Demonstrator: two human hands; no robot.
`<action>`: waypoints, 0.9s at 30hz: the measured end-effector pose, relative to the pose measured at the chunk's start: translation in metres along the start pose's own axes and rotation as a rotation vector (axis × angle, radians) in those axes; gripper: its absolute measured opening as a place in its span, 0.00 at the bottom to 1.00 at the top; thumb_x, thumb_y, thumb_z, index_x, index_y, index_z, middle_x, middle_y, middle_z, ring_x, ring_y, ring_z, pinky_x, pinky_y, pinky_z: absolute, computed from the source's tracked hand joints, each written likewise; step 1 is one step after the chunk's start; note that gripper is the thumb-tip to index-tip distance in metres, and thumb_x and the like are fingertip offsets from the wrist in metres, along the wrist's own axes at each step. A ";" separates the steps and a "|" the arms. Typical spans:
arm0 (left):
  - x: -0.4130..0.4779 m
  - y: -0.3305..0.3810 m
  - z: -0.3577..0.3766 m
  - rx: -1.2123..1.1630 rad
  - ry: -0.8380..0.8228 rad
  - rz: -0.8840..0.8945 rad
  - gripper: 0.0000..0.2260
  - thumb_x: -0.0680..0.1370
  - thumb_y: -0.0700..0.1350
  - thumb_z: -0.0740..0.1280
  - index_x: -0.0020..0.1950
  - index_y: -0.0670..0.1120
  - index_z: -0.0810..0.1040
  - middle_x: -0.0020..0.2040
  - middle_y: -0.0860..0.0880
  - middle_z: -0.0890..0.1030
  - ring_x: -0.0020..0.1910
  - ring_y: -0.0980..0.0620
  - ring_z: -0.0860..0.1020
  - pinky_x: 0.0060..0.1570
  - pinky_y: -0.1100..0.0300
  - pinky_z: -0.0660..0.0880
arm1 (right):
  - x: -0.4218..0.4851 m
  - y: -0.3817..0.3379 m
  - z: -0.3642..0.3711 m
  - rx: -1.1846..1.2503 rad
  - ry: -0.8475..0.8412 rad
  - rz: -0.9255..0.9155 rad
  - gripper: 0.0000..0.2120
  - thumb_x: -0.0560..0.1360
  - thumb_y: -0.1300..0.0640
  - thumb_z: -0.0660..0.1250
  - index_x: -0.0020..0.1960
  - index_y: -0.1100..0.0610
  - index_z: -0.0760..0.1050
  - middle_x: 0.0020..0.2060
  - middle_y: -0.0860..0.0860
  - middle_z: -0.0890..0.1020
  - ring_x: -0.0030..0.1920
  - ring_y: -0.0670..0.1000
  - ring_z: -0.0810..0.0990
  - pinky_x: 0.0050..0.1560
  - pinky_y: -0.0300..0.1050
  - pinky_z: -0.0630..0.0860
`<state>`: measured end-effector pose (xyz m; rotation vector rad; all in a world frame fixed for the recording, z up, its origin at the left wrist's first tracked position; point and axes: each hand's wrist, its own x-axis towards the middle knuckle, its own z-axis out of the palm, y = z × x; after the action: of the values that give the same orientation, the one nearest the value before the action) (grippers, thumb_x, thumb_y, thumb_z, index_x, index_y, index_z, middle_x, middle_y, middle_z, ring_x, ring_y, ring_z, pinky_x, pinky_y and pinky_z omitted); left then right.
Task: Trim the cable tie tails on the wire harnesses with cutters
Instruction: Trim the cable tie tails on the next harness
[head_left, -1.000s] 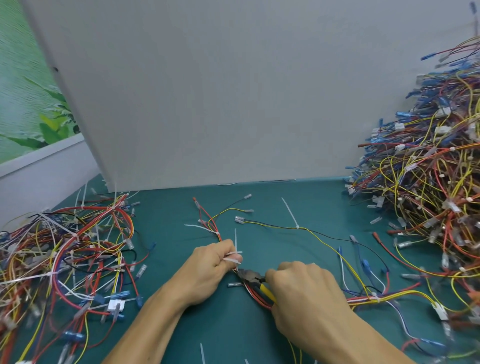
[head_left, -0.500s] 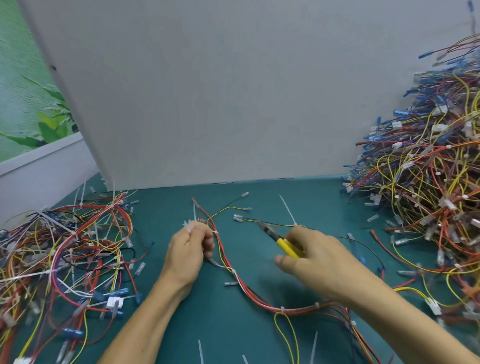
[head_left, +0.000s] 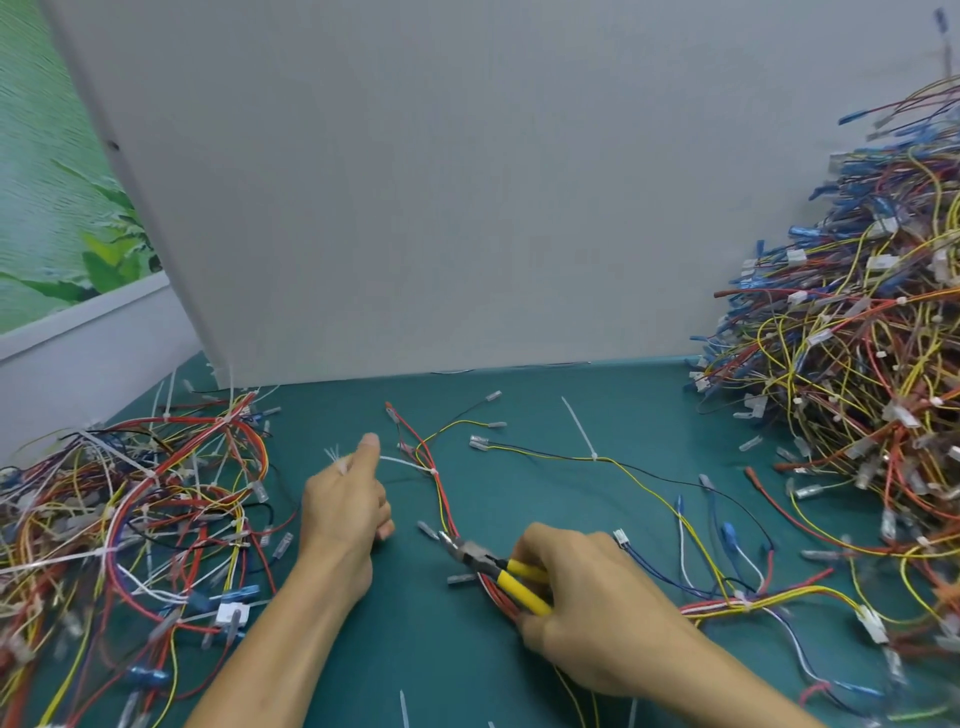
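Observation:
A harness of red and yellow wires (head_left: 442, 499) lies on the green table, running from the middle toward the right. My right hand (head_left: 597, 618) grips yellow-handled cutters (head_left: 511, 579); their dark jaws touch the red wires near a white tie. My left hand (head_left: 345, 512) lies left of the harness, fingers curled round a bunch of cut white tie tails (head_left: 334, 458) that stick out above the fist. A long white tie tail (head_left: 405, 462) reaches from the harness toward that hand. Another uncut tail (head_left: 577, 427) stands on the yellow and black wires.
A tangle of harnesses (head_left: 130, 519) covers the table's left side. A tall heap of harnesses (head_left: 857, 374) fills the right. A grey board (head_left: 415, 208) stands behind. Loose cut tails (head_left: 404, 709) and small connectors lie on the green mat (head_left: 519, 405).
My left hand drew away from the cutters up and to the left with the cut tails. My right hand lifted the cutters far forward, then brought them back down to the red wires.

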<state>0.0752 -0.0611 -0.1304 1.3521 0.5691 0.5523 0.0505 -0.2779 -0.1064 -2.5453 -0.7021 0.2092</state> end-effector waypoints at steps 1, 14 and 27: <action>0.001 0.000 0.000 0.007 0.019 -0.025 0.18 0.80 0.53 0.61 0.34 0.51 0.58 0.21 0.55 0.57 0.19 0.56 0.55 0.19 0.64 0.55 | 0.000 0.001 -0.001 -0.008 -0.017 -0.008 0.10 0.72 0.47 0.65 0.50 0.47 0.69 0.45 0.49 0.76 0.50 0.56 0.75 0.47 0.48 0.75; -0.001 -0.006 -0.004 0.486 -0.211 0.197 0.12 0.81 0.38 0.60 0.52 0.51 0.80 0.46 0.48 0.80 0.26 0.51 0.72 0.31 0.55 0.71 | 0.004 0.013 -0.029 0.006 -0.327 -0.092 0.09 0.65 0.50 0.69 0.43 0.43 0.73 0.38 0.43 0.78 0.37 0.41 0.74 0.36 0.37 0.71; -0.005 -0.006 -0.013 0.914 -0.304 0.517 0.12 0.80 0.40 0.60 0.41 0.56 0.70 0.39 0.56 0.81 0.41 0.57 0.78 0.45 0.58 0.73 | 0.012 0.011 -0.025 -0.027 -0.170 0.071 0.11 0.66 0.48 0.66 0.48 0.46 0.73 0.45 0.48 0.77 0.46 0.50 0.76 0.38 0.43 0.72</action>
<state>0.0631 -0.0560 -0.1381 2.4409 0.1977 0.4924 0.0725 -0.2901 -0.0898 -2.6020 -0.6818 0.4480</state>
